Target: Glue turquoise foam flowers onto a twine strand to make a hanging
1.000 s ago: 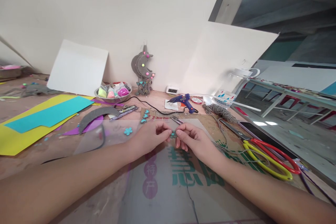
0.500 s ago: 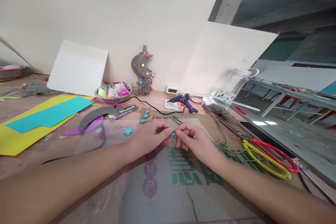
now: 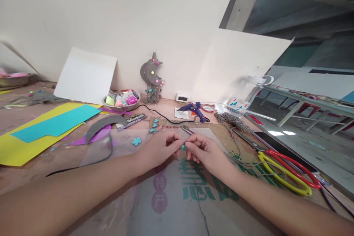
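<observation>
Between the fingertips of both hands is a small teal and grey piece [image 3: 183, 147], too small to make out fully. My left hand [image 3: 163, 147] pinches it from the left, and my right hand [image 3: 203, 149] pinches it from the right. Both hands are just above a translucent sheet [image 3: 110, 199] that lies over printed cardboard. A teal flower [image 3: 136, 141] rests on the sheet to the left of my left hand. Several small teal pieces [image 3: 153, 125] lie behind my left hand. Pointed metal tips of a tool [image 3: 187, 129] show just beyond my fingers.
Behind stand a glue gun [image 3: 195, 110], a small clock [image 3: 182, 97], a bowl of coloured clay [image 3: 121, 107] and a grey moon ornament [image 3: 151, 73]. Scissors [image 3: 290, 171], a phone [image 3: 284, 151] and grey yarn [image 3: 233, 121] lie right. Yellow and teal sheets [image 3: 55, 121] lie left.
The whole view has shifted slightly, with things appearing a little lower. Both hands keep pinching the small piece, whose teal part is turned slightly differently.
</observation>
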